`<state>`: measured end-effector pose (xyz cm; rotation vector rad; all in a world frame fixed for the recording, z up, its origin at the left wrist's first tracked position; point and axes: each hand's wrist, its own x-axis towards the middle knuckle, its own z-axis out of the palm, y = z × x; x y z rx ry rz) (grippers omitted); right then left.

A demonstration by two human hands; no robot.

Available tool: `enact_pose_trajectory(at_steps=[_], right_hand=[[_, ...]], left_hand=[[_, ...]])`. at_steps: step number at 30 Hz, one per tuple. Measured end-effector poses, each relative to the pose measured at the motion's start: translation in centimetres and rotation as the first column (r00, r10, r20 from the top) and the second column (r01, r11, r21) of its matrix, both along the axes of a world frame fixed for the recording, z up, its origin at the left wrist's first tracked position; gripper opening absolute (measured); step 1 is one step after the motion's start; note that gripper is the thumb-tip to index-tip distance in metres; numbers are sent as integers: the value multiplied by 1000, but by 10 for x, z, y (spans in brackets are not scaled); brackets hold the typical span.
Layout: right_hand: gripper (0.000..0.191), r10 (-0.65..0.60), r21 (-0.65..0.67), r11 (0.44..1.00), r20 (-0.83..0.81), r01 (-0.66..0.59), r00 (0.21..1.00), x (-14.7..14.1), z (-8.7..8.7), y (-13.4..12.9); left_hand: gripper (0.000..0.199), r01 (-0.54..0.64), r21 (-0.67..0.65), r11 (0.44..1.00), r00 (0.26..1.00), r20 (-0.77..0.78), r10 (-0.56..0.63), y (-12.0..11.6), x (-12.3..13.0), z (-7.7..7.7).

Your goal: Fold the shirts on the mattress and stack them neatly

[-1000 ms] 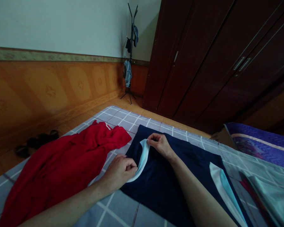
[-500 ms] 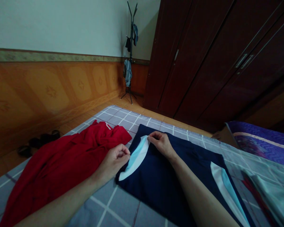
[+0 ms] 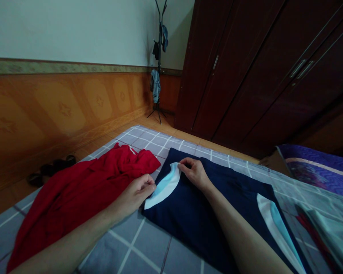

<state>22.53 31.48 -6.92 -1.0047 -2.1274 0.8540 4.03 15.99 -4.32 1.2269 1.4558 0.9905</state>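
Observation:
A navy garment (image 3: 200,213) with white and light-blue curved panels lies flat, folded, on the checked bedspread (image 3: 131,243). My left hand (image 3: 141,189) pinches its left edge beside the light-blue and white panel. Farther up that same panel, my right hand (image 3: 191,169) has thumb and finger closed on its upper end. A crumpled red garment (image 3: 74,198) rests to the left, partly behind my left forearm.
Other folded clothes (image 3: 328,236) lie at the right edge. Beyond the bed are a purple quilted item (image 3: 317,167), a dark wardrobe (image 3: 246,76), a coat stand (image 3: 159,57) and dark shoes (image 3: 53,169) on the floor.
The lower end of the panel at my left hand has moved slightly up. My right hand keeps its pinch; the whole view has shifted a little.

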Motion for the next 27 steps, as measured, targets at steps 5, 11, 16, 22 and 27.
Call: enact_pose_trajectory(at_steps=[5,11,16,22,27], right_hand=[[16,-54,109,993,121,41,991,0,0,-1],[14,-74,221,975,226,23,971,-2,3,-5],[15,-103,269,963,251,33,962,0,4,-5],[17,-126,281,958,234,57,964,1,1,-3],[16,-121,281,958,219,57,968,1,0,-2]], left_hand=[[23,102,-23,995,995,6,-102,2,-9,-6],[25,133,-69,989,989,-49,-137,-1,-13,-5],[45,116,-40,992,987,-107,-119,-2,-12,-2],[29,34,98,995,920,-391,7,-5,-19,11],[13,74,-26,997,853,-516,-77,-16,1,13]])
